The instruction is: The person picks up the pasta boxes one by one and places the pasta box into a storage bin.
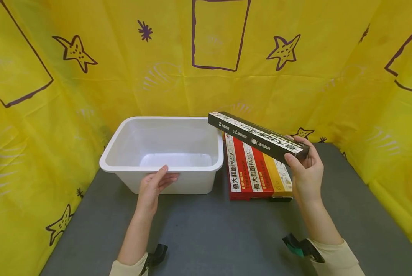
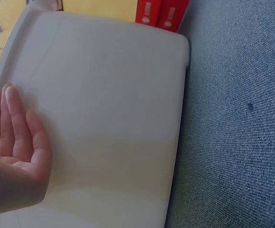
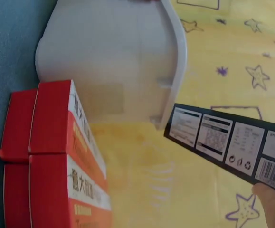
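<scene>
A long black pasta box [image 1: 257, 136] is held up at its right end by my right hand [image 1: 307, 168], thumb at its near side and fingers across the far side. It tilts, its left end higher and overlapping the tub's right rim in the head view. The right wrist view shows its printed face with a barcode [image 3: 272, 174]. My left hand [image 1: 157, 184] holds the front rim of a white plastic tub [image 1: 123, 168], thumb over the rim. In the left wrist view its fingers [image 2: 16, 114] lie against the outer wall, under the rim.
Right of the tub, red pasta boxes [image 1: 247, 180] lie stacked beside a yellow box [image 1: 281, 178], with a black one partly visible below. The dark grey tabletop [image 1: 219, 237] stretches in front. A yellow patterned cloth [image 1: 171, 84] hangs behind and at both sides.
</scene>
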`<state>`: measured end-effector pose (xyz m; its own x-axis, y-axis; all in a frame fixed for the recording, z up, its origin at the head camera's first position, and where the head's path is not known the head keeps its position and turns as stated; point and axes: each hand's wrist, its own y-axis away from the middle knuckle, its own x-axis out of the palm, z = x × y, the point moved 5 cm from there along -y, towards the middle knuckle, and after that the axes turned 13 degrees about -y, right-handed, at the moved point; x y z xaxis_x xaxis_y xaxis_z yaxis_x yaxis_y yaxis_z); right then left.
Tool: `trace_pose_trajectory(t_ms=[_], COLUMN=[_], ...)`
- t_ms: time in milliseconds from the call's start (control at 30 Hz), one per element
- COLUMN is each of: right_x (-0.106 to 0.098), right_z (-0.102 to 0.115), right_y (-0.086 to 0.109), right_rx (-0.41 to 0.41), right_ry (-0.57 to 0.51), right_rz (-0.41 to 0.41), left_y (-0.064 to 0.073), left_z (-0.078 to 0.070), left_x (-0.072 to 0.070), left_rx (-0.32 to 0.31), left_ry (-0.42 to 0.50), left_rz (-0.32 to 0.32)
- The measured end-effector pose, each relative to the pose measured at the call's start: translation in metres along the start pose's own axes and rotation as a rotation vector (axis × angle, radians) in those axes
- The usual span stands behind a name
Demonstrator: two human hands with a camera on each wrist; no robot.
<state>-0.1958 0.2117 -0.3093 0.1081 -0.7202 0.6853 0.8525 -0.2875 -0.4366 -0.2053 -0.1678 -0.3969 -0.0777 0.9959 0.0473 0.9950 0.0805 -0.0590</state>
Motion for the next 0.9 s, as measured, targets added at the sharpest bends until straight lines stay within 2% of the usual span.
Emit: trace_pose_trajectory(t_ms=[133, 333, 633, 900], right_x=[0.010, 0.019, 0.021, 0.017], right_z=[-0.005, -0.019, -0.038, -0.041], right_y=[-0.002, -0.007, -0.024, -0.045], right_rx=[0.018, 0.066, 0.142, 0.235], right_ry=[-0.009, 0.070, 0.210, 0.528], right_rz=[0.076, 0.189, 0.270, 0.361], left_y=[0.000, 0.001, 0.001, 0.002], left_z=[0.001, 0.000, 0.001, 0.001], left_x=[0.000, 0.000, 0.002, 0.001], left_rx=[0.002, 0.008, 0.003, -0.009], left_ry=[0.003, 0.010, 0.015, -0.004], left_rz=[-0.001, -0.002, -0.009, -0.021])
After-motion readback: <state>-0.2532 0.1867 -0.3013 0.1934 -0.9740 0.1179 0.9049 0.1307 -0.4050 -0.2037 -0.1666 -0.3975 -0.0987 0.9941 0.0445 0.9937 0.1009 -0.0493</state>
